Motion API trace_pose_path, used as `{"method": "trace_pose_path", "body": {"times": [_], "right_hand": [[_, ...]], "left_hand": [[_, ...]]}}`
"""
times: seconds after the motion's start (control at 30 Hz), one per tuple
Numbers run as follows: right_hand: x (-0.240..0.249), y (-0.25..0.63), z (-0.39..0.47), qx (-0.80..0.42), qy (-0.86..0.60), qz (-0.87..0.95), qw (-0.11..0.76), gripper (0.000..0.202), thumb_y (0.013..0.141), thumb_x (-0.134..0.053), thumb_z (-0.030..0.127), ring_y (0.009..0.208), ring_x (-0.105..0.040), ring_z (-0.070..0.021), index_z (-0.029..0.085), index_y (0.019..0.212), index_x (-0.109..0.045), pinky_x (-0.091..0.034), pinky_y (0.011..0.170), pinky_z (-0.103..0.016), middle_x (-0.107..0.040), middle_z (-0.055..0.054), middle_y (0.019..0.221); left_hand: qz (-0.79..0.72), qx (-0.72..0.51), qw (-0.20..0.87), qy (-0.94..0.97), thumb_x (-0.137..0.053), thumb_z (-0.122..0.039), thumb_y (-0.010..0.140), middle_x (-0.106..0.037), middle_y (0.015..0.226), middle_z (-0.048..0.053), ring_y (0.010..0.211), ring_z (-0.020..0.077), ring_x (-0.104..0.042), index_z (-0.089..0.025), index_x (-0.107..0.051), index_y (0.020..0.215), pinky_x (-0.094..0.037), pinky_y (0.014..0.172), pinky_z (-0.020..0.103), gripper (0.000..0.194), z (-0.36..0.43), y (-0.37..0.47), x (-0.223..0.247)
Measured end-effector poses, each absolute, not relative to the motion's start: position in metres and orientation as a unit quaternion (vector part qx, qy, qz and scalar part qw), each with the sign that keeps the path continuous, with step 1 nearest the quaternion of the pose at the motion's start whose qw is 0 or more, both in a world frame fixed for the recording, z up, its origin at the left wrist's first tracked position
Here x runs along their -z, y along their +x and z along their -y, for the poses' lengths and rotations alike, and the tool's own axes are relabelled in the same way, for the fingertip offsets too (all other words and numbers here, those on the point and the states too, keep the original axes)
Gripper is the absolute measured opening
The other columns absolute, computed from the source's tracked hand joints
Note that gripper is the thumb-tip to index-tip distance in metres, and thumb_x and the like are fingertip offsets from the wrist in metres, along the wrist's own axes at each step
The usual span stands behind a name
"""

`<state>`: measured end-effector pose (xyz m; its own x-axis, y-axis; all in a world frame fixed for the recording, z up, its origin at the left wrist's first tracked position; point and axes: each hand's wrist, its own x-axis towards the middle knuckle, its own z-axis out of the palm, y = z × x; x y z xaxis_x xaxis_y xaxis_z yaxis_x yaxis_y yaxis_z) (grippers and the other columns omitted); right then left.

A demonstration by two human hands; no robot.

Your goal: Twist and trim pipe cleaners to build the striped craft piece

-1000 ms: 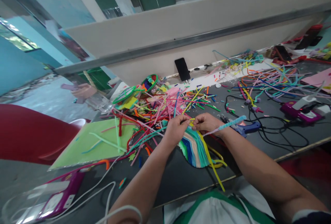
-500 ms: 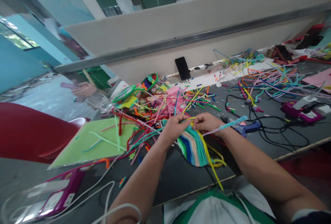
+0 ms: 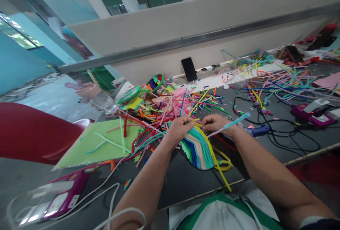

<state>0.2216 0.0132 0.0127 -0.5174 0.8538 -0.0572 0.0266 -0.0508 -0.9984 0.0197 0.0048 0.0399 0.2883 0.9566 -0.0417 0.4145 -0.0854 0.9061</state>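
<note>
My left hand [image 3: 180, 129] is closed, pinching the top of a striped pipe-cleaner panel [image 3: 199, 148] in green, blue, cream and teal. A yellow pipe cleaner [image 3: 212, 153] runs along the panel's right edge, its short end sticking up by my left thumb and its long tail hanging towards the table edge. Just right of that top end, my right hand [image 3: 215, 122] has its fingers curled together; what lies between the fingertips is too small to make out. A pink and light-blue fuzzy stick [image 3: 236, 120] slants up across the right wrist.
Beyond my hands lies a heap of pink, red and mixed pipe cleaners [image 3: 170, 107]. A blue-handled tool [image 3: 257, 130] and black cables [image 3: 287, 139] are to the right. On the left are a green sheet [image 3: 101, 141] and a purple power strip [image 3: 66, 194]. A phone [image 3: 188, 69] leans against the partition.
My right fingertips have shifted slightly right, away from the yellow pipe cleaner's top end. My left hand keeps its pinch on the panel. The view has moved a little.
</note>
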Motion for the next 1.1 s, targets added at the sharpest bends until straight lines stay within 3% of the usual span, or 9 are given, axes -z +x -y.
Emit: {"method": "trace_pose_path", "body": {"times": [0.2, 0.37, 0.6, 0.73, 0.83, 0.97, 1.1], "right_hand": [[-0.008, 0.223, -0.012, -0.637, -0.319, 0.615, 0.339, 0.029, 0.066, -0.075, 0.038, 0.049, -0.042, -0.0057, 0.013, 0.072, -0.062, -0.031, 0.047, -0.019, -0.053, 0.005, 0.057], [-0.006, 0.233, -0.015, -0.701, -0.221, 0.620, 0.276, 0.034, 0.064, -0.078, 0.035, 0.058, -0.050, -0.0078, 0.013, 0.085, -0.064, -0.039, 0.054, -0.020, -0.059, 0.002, 0.070], [-0.014, 0.228, -0.012, -0.614, -0.268, 0.621, 0.407, 0.032, 0.066, -0.078, 0.032, 0.069, -0.054, -0.0108, 0.015, 0.089, -0.064, -0.043, 0.064, -0.022, -0.060, 0.000, 0.077], [-0.016, 0.228, -0.009, -0.622, -0.239, 0.637, 0.389, 0.033, 0.074, -0.070, 0.039, 0.072, -0.055, -0.0119, 0.016, 0.097, -0.064, -0.043, 0.067, -0.024, -0.060, -0.002, 0.082], [-0.015, 0.230, -0.011, -0.602, -0.203, 0.680, 0.367, 0.034, 0.076, -0.067, 0.044, 0.074, -0.055, -0.0135, 0.014, 0.093, -0.066, -0.044, 0.071, -0.027, -0.059, -0.003, 0.083], [-0.016, 0.231, -0.015, -0.553, -0.172, 0.745, 0.332, 0.027, 0.075, -0.069, 0.036, 0.090, -0.054, -0.0166, 0.014, 0.091, -0.065, -0.042, 0.083, -0.030, -0.057, -0.005, 0.095], [-0.020, 0.232, -0.014, -0.514, -0.165, 0.795, 0.276, 0.022, 0.079, -0.063, 0.027, 0.091, -0.053, -0.0154, 0.015, 0.097, -0.063, -0.042, 0.084, -0.030, -0.053, -0.005, 0.099]], "left_hand": [[-0.523, -0.295, 0.408, 0.688, -0.061, -0.039, 0.074, -0.060, 0.061, -0.001, 0.052, 0.0111, -0.051, -0.013, -0.068, 0.081, -0.039, 0.050, 0.022, 0.028, -0.003, 0.018, -0.043], [-0.493, -0.285, 0.512, 0.643, -0.067, -0.040, 0.069, -0.058, 0.058, -0.001, 0.049, 0.0096, -0.048, -0.012, -0.065, 0.075, -0.037, 0.049, 0.022, 0.029, 0.002, 0.017, -0.050], [-0.425, -0.250, 0.594, 0.635, -0.070, -0.043, 0.068, -0.050, 0.056, -0.003, 0.048, 0.0064, -0.040, -0.011, -0.061, 0.070, -0.031, 0.048, 0.020, 0.032, 0.005, 0.020, -0.051], [-0.419, -0.236, 0.576, 0.661, -0.067, -0.044, 0.070, -0.044, 0.055, -0.004, 0.049, 0.0063, -0.035, -0.012, -0.059, 0.067, -0.028, 0.048, 0.021, 0.033, 0.004, 0.023, -0.047], [-0.420, -0.235, 0.552, 0.681, -0.066, -0.042, 0.070, -0.043, 0.055, -0.004, 0.051, 0.0071, -0.036, -0.013, -0.058, 0.065, -0.029, 0.050, 0.021, 0.031, 0.004, 0.024, -0.046], [-0.412, -0.216, 0.569, 0.678, -0.065, -0.040, 0.069, -0.040, 0.054, -0.005, 0.051, 0.0070, -0.034, -0.014, -0.055, 0.061, -0.026, 0.049, 0.022, 0.029, 0.003, 0.023, -0.047], [-0.403, -0.200, 0.610, 0.652, -0.065, -0.037, 0.067, -0.044, 0.056, -0.004, 0.051, 0.0077, -0.036, -0.014, -0.058, 0.065, -0.028, 0.050, 0.022, 0.025, 0.000, 0.022, -0.042]]}}
